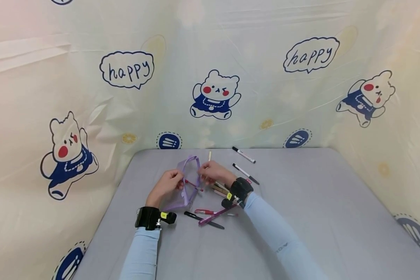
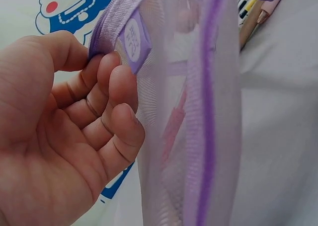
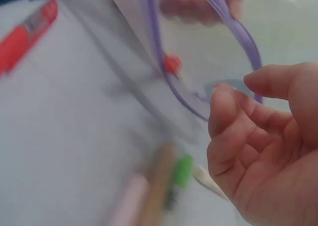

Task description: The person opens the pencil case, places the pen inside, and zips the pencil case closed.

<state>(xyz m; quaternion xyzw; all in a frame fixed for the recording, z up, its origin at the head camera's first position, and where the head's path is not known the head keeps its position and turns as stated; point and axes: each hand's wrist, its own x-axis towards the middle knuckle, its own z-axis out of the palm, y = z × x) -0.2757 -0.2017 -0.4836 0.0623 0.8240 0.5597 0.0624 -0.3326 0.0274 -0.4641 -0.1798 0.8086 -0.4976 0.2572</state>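
Note:
A purple mesh zip pencil case (image 1: 186, 197) stands with its mouth spread wide between both hands. My left hand (image 1: 169, 182) pinches the zip edge beside a small purple tag (image 2: 136, 42), with thumb against fingertips. On the opposite side, my right hand (image 1: 215, 172) holds the rim between thumb and curled fingers (image 3: 223, 112). A red-ended pen (image 1: 195, 186) shows at the mouth of the case; through the mesh in the left wrist view, a pinkish pen (image 2: 174, 124) appears blurred.
Below the right wrist lie several pens, including a brown one (image 1: 221, 189). Nearer are a black pen (image 1: 210, 223), a red pen (image 1: 203, 212) and a purple pen (image 1: 210, 219). Two white-and-black markers (image 1: 244, 154) lie toward the back. A printed cloth (image 1: 259, 97) hangs behind the grey table (image 1: 318, 210).

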